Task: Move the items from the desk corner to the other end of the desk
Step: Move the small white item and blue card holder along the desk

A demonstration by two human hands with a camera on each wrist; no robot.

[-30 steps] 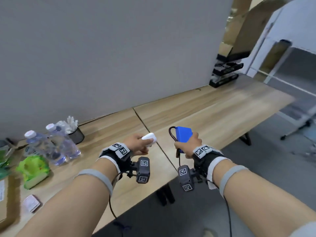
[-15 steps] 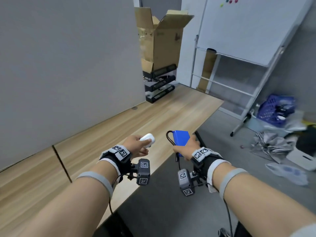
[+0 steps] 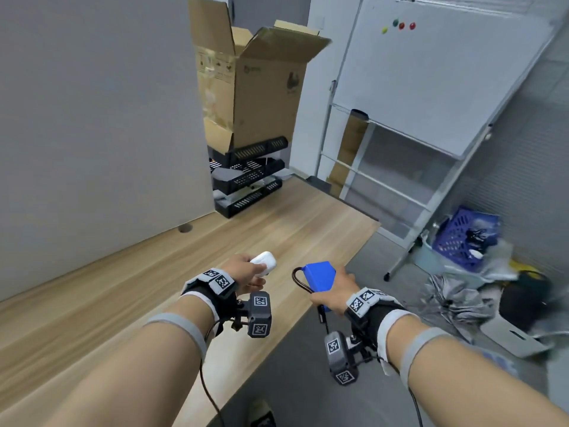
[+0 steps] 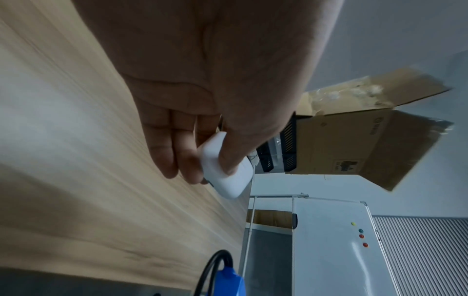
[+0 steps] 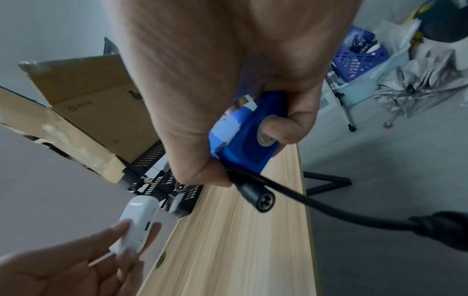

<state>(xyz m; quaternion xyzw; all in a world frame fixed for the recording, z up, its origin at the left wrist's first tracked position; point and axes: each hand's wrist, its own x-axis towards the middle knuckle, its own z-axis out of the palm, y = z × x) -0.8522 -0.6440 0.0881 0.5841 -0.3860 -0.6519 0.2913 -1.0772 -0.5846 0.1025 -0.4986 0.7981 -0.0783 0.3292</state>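
Carried farther along, hands (image 3: pixel 246 272) grip both items (image 3: pixel 318 275).

An open cardboard box (image 3: pixel 255 84) stands at twelve o'clock on top of a stack of black mesh trays (image 3: pixel 248 177), and the trays sit on the far end of the wooden surface against a grey partition (image 3: pixel 92 118). At one o'clock a whiteboard (image 3: pixel 431 72) on a metal stand carries four small magnets (image 3: pixel 398 26) near its top edge. At three o'clock, on the grey floor (image 3: pixel 308 349), a blue plastic basket (image 3: pixel 462 238) sits beside a crumpled grey umbrella (image 3: pixel 452 297).
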